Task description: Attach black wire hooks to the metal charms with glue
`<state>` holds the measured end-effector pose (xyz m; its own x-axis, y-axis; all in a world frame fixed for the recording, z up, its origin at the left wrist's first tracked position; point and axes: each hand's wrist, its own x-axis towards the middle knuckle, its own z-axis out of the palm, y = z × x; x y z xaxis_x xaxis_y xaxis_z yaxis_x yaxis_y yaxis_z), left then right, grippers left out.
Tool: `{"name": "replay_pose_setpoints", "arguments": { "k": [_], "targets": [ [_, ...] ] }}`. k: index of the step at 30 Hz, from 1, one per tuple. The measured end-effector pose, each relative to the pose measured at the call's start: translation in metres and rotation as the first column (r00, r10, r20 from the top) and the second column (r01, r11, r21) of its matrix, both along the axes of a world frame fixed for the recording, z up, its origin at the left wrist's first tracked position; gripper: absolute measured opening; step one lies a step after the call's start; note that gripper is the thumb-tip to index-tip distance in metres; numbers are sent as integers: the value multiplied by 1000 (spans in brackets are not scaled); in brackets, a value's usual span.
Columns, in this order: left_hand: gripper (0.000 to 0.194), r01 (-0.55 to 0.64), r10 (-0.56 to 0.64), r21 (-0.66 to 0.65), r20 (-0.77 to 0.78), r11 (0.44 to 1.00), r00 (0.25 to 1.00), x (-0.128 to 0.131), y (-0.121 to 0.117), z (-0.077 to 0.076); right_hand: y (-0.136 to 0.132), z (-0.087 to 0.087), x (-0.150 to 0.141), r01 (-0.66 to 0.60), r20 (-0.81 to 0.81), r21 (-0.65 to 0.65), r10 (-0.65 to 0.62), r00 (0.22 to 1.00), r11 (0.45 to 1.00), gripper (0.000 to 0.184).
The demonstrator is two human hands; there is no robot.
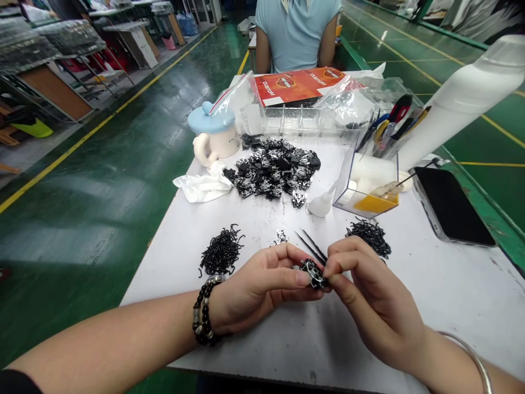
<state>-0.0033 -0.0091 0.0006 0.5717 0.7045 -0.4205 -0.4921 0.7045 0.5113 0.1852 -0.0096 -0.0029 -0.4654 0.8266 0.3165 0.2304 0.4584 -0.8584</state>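
Between the thumb and fingers of my left hand (266, 279) is a small black-and-silver part (313, 273). My right hand (369, 295) pinches at the right edge of that part, its thumb and index finger closed together. Dark tweezers (310, 244) point away to the upper left from behind the right fingers; whether the hand grips them or they lie on the table, I cannot tell. Piles of small black curved pieces lie left (221, 250) and right (370, 237) of the hands. Several tiny silver pieces (280, 237) lie just beyond. Farther back is a heap of similar black-and-silver parts (274, 167).
A lidded mug (217, 137) and crumpled tissue (205, 184) stand at the back left of the white table (164, 268). A tool box (365, 186), white bottle (463, 104), small white dropper bottle (322, 204) and phone (453, 205) are to the right. Someone in light blue (298, 35) sits ahead.
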Motion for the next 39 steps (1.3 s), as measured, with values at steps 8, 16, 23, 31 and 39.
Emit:
{"name": "replay_pose_setpoints", "arguments": {
  "k": [8, 16, 23, 31, 39],
  "targets": [
    [20, 32, -32, 7, 4, 999, 999, 1, 0, 0, 4, 3, 7, -40, 115, 196, 18, 993, 980, 19],
    [20, -6, 6, -29, 3, 1000, 1000, 0, 0, 3, 2, 4, 6, 12, 87, 329, -43, 995, 944, 24],
    [20, -47, 47, 3, -33, 999, 998, 2, -1, 2, 2, 6, -1, 126, 50, 389, -157, 986, 913, 21],
    [19, -80, 84, 53, -96, 995, 992, 3, -4, 3, 1, 6, -6, 180, 53, 474, -231, 971, 862, 23],
    [19, -94, 97, 46, -70, 995, 993, 3, -4, 4, -1, 5, -7, 131, -10, 429, -140, 990, 894, 24]
  ]
}}
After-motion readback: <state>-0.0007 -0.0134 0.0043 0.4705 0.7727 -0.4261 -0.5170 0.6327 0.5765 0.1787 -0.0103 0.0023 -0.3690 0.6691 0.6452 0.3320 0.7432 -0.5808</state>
